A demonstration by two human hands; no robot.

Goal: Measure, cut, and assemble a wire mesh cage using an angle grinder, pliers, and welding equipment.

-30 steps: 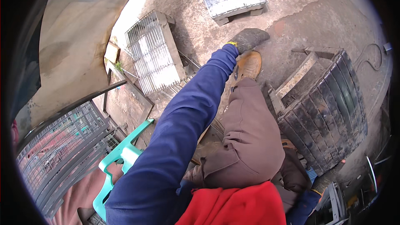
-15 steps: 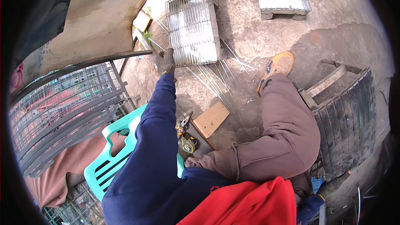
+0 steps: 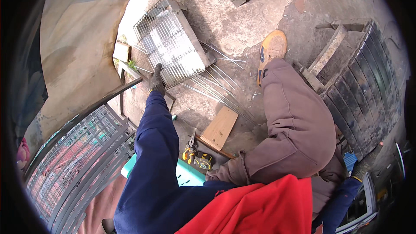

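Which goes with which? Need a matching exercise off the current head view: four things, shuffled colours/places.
Things
1. Left hand
2. Pliers
3. Wooden plank
4. Left sleeve

Descriptions
A. Plain pale brown
B. Dark-gloved, at the near side of a wire rack
C. Dark blue
D. Yellow-and-black handles, beside the tape measure

Pairs: 1-B, 2-D, 3-A, 4-C

A stained tan sheet [image 3: 82, 34] hangs at left; nearer, a turquoise plastic chair [image 3: 190, 174] stands beside pinkish cloth [image 3: 102, 204]
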